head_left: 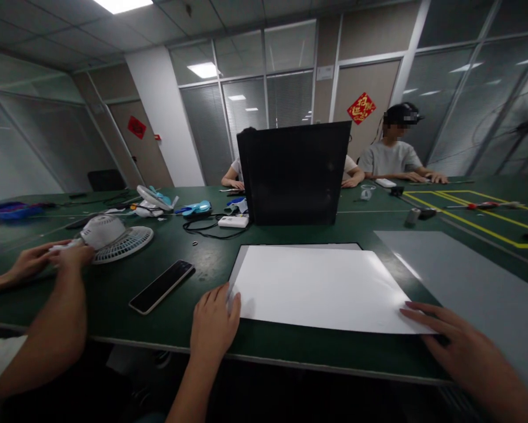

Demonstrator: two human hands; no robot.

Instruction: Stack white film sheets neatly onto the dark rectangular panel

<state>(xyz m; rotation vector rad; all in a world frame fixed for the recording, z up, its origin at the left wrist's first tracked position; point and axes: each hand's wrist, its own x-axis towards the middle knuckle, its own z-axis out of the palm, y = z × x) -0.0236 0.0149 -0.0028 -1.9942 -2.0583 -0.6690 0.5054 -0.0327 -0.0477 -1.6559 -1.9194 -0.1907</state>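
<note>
A large white sheet (321,288) lies flat on the green table (114,294) in front of me. My left hand (213,323) rests at the sheet's near left corner, fingers stretched out and touching its edge. My right hand (458,346) lies flat at the near right corner, fingertips on the sheet. Neither hand grips anything. A black phone (161,286) lies just left of my left hand.
A black upright board (294,173) stands behind the sheet. A grey sheet (467,282) lies to the right. On the left a co-worker's hands (56,255) handle a white fan (114,238). Cables, a white box (233,221) and tools lie farther back; people sit across the table.
</note>
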